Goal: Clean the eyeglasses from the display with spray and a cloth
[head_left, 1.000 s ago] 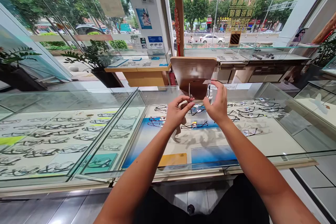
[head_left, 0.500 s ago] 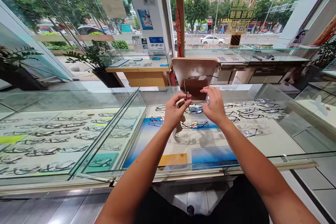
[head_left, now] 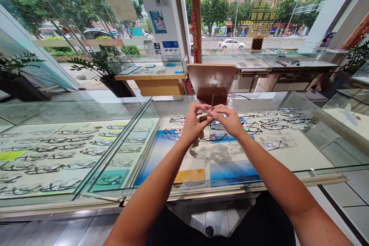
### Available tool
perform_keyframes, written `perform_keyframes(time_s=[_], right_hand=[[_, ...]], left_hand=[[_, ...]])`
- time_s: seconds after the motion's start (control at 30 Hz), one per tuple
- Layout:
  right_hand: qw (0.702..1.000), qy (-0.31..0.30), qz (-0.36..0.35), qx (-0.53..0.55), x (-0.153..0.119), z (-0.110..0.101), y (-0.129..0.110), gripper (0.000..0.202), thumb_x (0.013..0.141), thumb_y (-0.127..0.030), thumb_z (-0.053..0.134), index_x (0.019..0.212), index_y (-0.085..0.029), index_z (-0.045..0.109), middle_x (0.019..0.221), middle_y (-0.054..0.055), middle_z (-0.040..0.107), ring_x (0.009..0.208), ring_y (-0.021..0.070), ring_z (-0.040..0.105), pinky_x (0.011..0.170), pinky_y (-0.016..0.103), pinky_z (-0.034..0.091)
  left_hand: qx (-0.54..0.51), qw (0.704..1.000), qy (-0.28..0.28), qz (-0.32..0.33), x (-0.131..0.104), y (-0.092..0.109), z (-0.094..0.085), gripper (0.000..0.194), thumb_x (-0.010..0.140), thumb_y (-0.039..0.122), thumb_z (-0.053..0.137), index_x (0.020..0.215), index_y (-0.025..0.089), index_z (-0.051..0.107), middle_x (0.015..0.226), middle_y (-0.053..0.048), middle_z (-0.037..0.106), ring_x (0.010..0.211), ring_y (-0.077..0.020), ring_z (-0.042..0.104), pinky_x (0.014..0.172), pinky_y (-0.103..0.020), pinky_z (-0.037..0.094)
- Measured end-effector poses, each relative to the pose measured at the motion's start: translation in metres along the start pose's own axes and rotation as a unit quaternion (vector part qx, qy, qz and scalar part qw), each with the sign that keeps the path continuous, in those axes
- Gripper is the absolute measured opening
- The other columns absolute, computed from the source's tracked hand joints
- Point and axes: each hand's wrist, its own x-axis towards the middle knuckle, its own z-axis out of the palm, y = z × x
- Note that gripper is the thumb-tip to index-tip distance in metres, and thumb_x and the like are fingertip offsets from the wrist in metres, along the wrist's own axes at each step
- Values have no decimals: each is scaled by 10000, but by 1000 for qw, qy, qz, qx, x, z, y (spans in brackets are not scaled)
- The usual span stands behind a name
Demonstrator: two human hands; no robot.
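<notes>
Between the left hand (head_left: 192, 123) and right hand (head_left: 231, 122), glasses (head_left: 212, 102) are pinched by both; the left also grips a cloth (head_left: 201, 117). Below them, more frames (head_left: 275, 127) lie in a glass counter (head_left: 302, 152).

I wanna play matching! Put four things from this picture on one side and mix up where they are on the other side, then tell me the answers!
Things:
1. held glasses
2. pale cloth
3. brown chair back
4. white car

Places:
A. outdoors, on the street
B. on the far side of the glass counter
C. at the fingertips of the left hand and right hand
D. hanging below the left hand

Right pairs: 1-C, 2-D, 3-B, 4-A.
</notes>
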Motion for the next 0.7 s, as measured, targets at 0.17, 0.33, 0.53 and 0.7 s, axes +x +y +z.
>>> perform_keyframes(time_s=[0.17,0.33,0.53,0.7], right_hand=[[995,97,-25,-3,2,-4,-6,168,934,-414,797,870,-277,872,928,56,822,971,245,719,965,435,542],[969,224,-91,-54,12,-30,-7,153,938,-376,779,886,-252,852,938,64,825,964,247,716,972,444,548],[938,309,-119,-104,26,-63,2,212,947,-415,762,864,-229,822,914,63,810,943,245,730,933,435,567],[918,357,-138,-107,33,-80,7,243,946,-418,748,806,-226,798,876,56,819,897,239,730,900,427,558]], left_hand=[[59,998,12,-16,1,5,-4,444,836,429,879,1070,232,558,1337,-98,660,1046,-194,699,882,-320,579],[37,984,139,-103,18,23,-34,212,813,316,671,975,227,566,889,0,597,662,-125,506,533,-215,389],[169,935,219,-223,16,43,-107,233,804,247,566,1016,259,471,770,45,548,587,-133,521,514,-214,383],[355,849,161,-355,-7,37,-174,316,842,162,617,1095,258,455,687,34,642,568,-193,566,589,-272,426]])
